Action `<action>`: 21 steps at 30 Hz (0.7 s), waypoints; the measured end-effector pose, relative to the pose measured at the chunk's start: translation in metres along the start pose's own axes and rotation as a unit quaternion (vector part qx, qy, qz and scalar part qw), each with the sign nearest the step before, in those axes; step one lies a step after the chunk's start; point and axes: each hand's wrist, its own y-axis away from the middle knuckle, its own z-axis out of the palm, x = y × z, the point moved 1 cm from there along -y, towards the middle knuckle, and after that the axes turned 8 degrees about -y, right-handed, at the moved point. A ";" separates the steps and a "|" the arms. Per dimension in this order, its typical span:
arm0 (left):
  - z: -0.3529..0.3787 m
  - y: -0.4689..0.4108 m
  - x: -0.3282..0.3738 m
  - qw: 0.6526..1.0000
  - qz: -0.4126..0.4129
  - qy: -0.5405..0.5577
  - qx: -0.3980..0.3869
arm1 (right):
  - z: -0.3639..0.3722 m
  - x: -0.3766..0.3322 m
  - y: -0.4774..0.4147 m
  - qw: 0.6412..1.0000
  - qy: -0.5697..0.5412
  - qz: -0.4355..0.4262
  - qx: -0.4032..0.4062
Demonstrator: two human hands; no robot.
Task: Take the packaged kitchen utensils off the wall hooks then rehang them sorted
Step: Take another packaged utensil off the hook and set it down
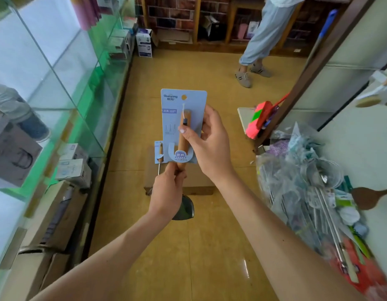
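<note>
A packaged utensil (177,118) with a wooden handle is fixed to a pale blue card with a hang hole at its top. I hold it upright in front of me. My right hand (207,137) pinches the card's right edge, thumb pressing on the handle. My left hand (168,187) grips the handle's lower end below the card. The dark metal head (185,208) hangs under my left wrist. A second small carded utensil (159,154) shows behind the card's lower left. Several packaged utensils (314,196) hang bunched on the wall at my right.
A glass display case (64,101) with boxes runs along the left. A cardboard box (199,183) lies on the floor below my hands. A person's legs (259,51) stand ahead by wooden shelves. A wooden spatula (370,197) sticks out at the right wall.
</note>
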 end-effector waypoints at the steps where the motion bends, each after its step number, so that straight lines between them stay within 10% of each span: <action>1: 0.002 -0.009 -0.001 1.000 -0.005 -0.001 0.005 | 0.000 0.005 -0.010 1.000 -0.005 0.004 -0.003; 21: 0.044 -0.181 -0.047 0.995 -0.094 -0.021 0.009 | 0.027 0.125 -0.180 0.998 -0.001 0.047 -0.048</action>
